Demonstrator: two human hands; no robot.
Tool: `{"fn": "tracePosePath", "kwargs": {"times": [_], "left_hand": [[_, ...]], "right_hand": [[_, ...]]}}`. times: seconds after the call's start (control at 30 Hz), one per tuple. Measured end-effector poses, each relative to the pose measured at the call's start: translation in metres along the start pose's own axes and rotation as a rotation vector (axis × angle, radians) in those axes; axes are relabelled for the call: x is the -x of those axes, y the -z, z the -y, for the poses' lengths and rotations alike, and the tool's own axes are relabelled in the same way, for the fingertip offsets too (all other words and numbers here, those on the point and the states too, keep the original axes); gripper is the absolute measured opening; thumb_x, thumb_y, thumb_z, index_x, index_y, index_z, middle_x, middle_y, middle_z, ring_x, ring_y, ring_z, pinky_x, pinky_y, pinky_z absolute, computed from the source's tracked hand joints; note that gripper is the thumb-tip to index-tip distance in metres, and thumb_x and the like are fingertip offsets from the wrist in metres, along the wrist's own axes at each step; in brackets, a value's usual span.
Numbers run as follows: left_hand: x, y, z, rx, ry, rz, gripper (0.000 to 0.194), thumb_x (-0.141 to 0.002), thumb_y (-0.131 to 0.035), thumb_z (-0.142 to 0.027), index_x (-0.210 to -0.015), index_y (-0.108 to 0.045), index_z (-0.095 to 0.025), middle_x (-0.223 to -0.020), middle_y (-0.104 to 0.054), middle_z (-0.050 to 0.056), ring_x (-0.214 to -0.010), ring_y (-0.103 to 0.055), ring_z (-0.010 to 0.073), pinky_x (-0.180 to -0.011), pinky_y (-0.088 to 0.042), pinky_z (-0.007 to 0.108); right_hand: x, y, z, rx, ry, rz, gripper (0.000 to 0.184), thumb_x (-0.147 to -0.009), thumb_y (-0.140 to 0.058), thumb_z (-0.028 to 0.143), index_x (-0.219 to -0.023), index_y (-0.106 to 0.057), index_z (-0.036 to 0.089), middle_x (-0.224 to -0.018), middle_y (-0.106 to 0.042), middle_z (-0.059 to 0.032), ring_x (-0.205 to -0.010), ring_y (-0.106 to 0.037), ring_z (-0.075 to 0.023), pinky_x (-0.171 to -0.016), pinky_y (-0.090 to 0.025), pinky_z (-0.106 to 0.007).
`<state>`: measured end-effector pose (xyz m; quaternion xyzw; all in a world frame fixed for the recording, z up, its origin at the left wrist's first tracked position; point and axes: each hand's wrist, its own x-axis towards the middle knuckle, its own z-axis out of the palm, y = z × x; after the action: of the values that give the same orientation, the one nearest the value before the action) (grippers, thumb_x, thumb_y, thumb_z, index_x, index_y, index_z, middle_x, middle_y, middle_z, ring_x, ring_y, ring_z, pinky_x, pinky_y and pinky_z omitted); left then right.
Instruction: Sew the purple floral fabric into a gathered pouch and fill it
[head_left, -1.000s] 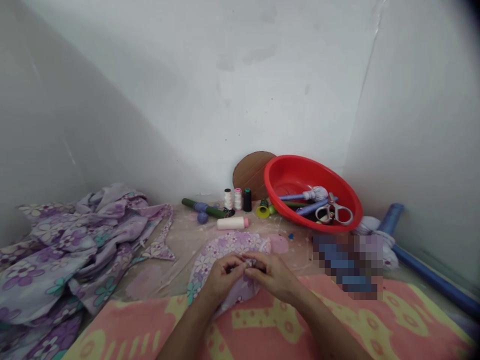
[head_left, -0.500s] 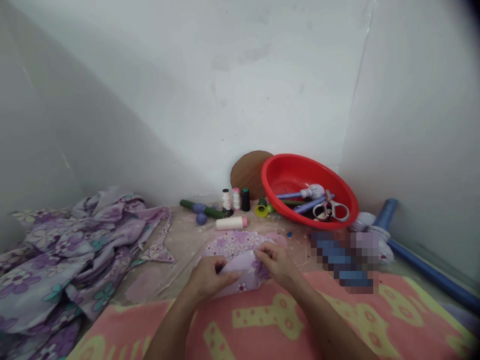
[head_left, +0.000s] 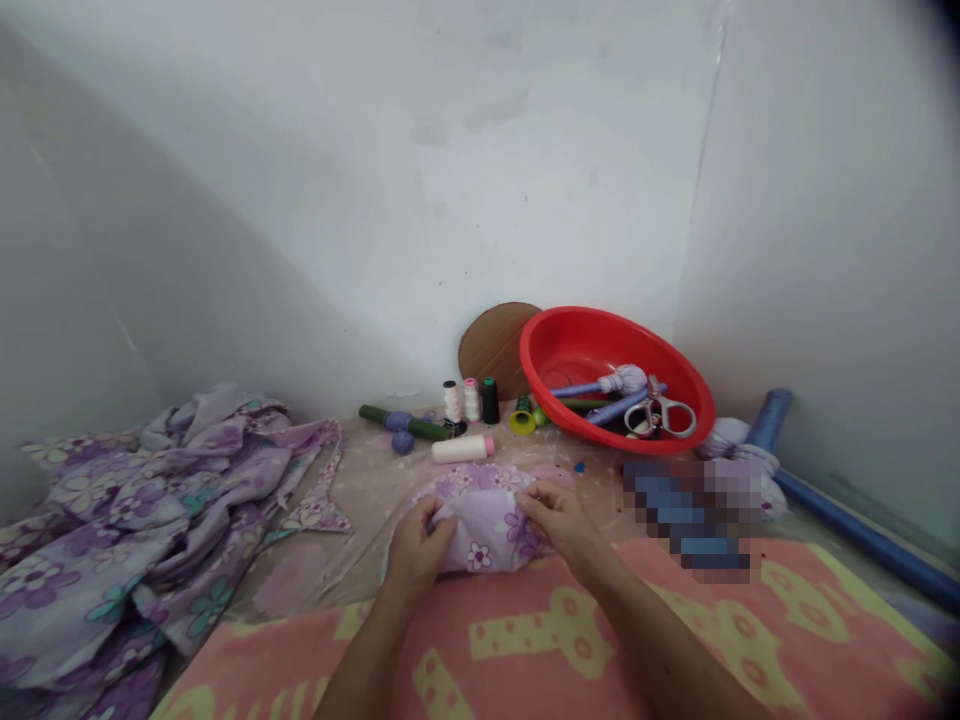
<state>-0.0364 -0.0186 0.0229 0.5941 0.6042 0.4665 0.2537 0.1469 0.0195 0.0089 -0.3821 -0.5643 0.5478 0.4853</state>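
Observation:
A lilac floral cloth lies at the front middle, its near part folded over and lifted between my hands. My left hand pinches the left end of the fold, thumb on top. At the right end, my right hand grips the fabric between thumb and fingers. Just beyond the cloth a white thread cone with a pink end lies on its side. The fingertips under the fabric are partly hidden.
A larger floral cloth is heaped at left. Thread spools stand by the wall. A red basin holding scissors leans at back right, near a blue tube. A pink and yellow towel covers the front edge.
My left hand has turned more upright and now pinches the cloth's left end, its thumb drawn back. The fold is stretched flatter between both hands. My right hand has shifted slightly right.

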Motion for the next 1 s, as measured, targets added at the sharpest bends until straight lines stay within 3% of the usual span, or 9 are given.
{"fn": "tracePosePath", "kwargs": {"times": [0.13, 0.33, 0.47, 0.6, 0.73, 0.87, 1.0], "left_hand": [[-0.002, -0.007, 0.004, 0.015, -0.014, -0.027, 0.024, -0.062, -0.047, -0.036, -0.047, -0.04, -0.018, -0.046, -0.036, -0.005, -0.048, -0.038, 0.0108, -0.044, -0.029, 0.02], [-0.001, -0.009, 0.001, 0.0, 0.109, 0.106, 0.03, -0.06, -0.056, -0.045, -0.056, -0.051, -0.016, -0.046, -0.045, -0.005, -0.045, -0.044, 0.0115, -0.042, -0.032, 0.021], [0.003, -0.003, -0.004, -0.284, -0.042, 0.001, 0.029, -0.063, -0.054, -0.044, -0.053, -0.049, -0.017, -0.048, -0.047, -0.004, -0.049, -0.046, 0.0127, -0.047, -0.031, 0.021], [0.01, -0.002, -0.011, -0.499, -0.136, -0.087, 0.027, -0.069, -0.049, -0.043, -0.082, -0.057, -0.021, -0.076, -0.062, 0.002, -0.071, -0.056, 0.0181, -0.061, -0.035, 0.024], [0.013, -0.007, -0.016, -0.558, 0.006, -0.064, 0.045, -0.064, -0.049, -0.054, -0.095, -0.058, -0.023, -0.082, -0.064, 0.007, -0.075, -0.058, 0.0231, -0.059, -0.035, 0.026], [0.009, -0.011, -0.01, -0.408, 0.125, 0.049, 0.042, -0.058, -0.053, -0.057, -0.073, -0.064, -0.02, -0.061, -0.061, 0.004, -0.061, -0.055, 0.0209, -0.051, -0.031, 0.024], [0.005, -0.013, -0.002, 0.05, 0.196, 0.235, 0.035, -0.058, -0.058, -0.049, -0.055, -0.058, -0.014, -0.044, -0.047, -0.002, -0.044, -0.043, 0.0123, -0.044, -0.027, 0.022]], "right_hand": [[0.001, -0.001, -0.001, -0.052, -0.058, 0.019, 0.031, -0.063, -0.056, 0.042, -0.057, -0.042, 0.016, -0.038, -0.03, 0.0094, -0.033, -0.022, -0.0027, -0.034, -0.015, -0.017], [0.004, -0.003, -0.003, -0.058, -0.074, 0.048, 0.028, -0.066, -0.056, 0.039, -0.056, -0.043, 0.015, -0.038, -0.031, 0.0094, -0.033, -0.027, -0.0035, -0.035, -0.02, -0.017], [0.005, -0.004, -0.005, -0.036, -0.057, 0.05, 0.026, -0.067, -0.055, 0.036, -0.057, -0.044, 0.015, -0.039, -0.032, 0.0089, -0.033, -0.027, -0.0034, -0.035, -0.02, -0.017], [0.004, -0.007, -0.007, -0.016, -0.025, 0.036, 0.025, -0.067, -0.055, 0.033, -0.055, -0.045, 0.015, -0.041, -0.034, 0.008, -0.035, -0.026, -0.003, -0.036, -0.019, -0.017], [0.004, -0.009, -0.007, -0.026, -0.035, 0.044, 0.024, -0.066, -0.055, 0.033, -0.054, -0.044, 0.015, -0.04, -0.035, 0.0078, -0.035, -0.028, -0.0041, -0.036, -0.02, -0.018], [0.005, -0.01, -0.006, -0.049, -0.052, 0.039, 0.023, -0.065, -0.056, 0.033, -0.055, -0.045, 0.015, -0.039, -0.034, 0.0084, -0.034, -0.026, -0.0037, -0.036, -0.018, -0.019], [0.007, -0.012, -0.004, -0.075, -0.103, 0.058, 0.025, -0.064, -0.056, 0.034, -0.054, -0.043, 0.016, -0.038, -0.035, 0.0083, -0.033, -0.025, -0.003, -0.036, -0.015, -0.018]]}}
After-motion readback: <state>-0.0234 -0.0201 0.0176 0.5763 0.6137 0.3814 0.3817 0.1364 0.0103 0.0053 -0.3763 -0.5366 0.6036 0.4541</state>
